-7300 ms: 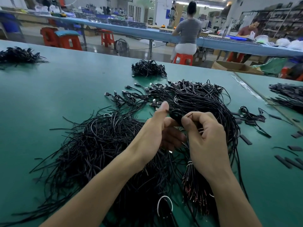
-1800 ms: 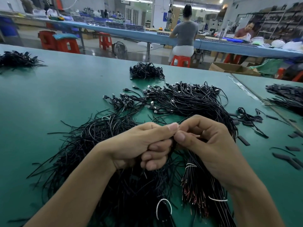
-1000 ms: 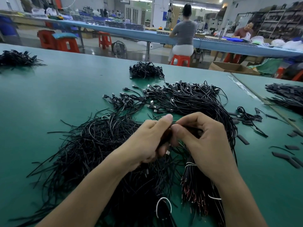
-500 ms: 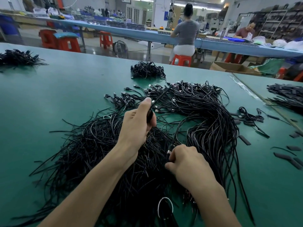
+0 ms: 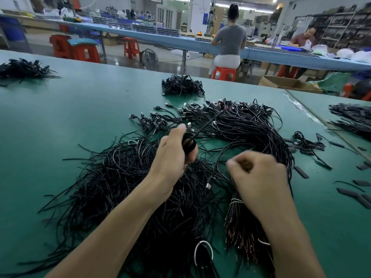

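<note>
My left hand (image 5: 174,155) grips a small coiled black cable (image 5: 188,143) above the middle of the green table (image 5: 60,121); one stiff cable end sticks out up and to the right. My right hand (image 5: 259,175) is curled into a fist over the tied cable bundle (image 5: 243,227) and appears to pinch a thin black wire; motion blur hides the fingertips. A big heap of loose black cables (image 5: 120,187) lies under both forearms. USB-ended cables (image 5: 241,121) spread behind the hands.
A small pile of coiled cables (image 5: 182,85) sits at the far middle, another pile (image 5: 22,69) far left. Black sleeves (image 5: 359,195) and cables (image 5: 353,117) lie at the right. Two people work at a blue bench (image 5: 180,41) beyond; red stools stand nearby.
The hands, joined at the coil a second ago, have parted. The left hand keeps the coil raised; the right hand dropped to the heap, then rose and shifted right.
</note>
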A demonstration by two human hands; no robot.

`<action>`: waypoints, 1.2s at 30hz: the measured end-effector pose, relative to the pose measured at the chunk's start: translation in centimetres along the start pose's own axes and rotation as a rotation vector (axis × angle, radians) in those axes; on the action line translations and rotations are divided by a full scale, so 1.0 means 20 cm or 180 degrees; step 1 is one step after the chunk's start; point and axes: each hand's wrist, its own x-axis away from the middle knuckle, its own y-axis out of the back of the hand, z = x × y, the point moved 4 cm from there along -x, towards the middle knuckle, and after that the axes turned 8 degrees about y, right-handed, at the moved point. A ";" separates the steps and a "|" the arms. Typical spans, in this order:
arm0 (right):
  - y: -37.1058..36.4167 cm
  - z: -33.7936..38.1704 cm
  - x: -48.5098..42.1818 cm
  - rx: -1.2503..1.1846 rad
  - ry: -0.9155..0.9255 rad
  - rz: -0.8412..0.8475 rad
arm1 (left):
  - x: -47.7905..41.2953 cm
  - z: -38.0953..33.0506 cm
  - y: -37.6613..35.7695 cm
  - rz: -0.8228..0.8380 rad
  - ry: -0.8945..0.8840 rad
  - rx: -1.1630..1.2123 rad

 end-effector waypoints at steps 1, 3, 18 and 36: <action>0.05 0.03 -0.01 -0.0272 0.0209 -0.0431 | 0.01 0.00 -0.01 0.0136 -0.0029 -0.0038; 0.10 0.08 -0.01 -0.0982 0.0468 -0.0874 | 0.02 -0.01 -0.04 0.0435 -0.0119 -0.0109; 0.03 0.21 0.04 -0.0159 0.1266 -0.0104 | 0.02 0.02 -0.07 0.0389 -0.0217 0.0336; 0.02 0.32 0.06 0.0187 0.1877 0.0268 | 0.03 0.12 -0.10 0.1027 0.1545 0.0317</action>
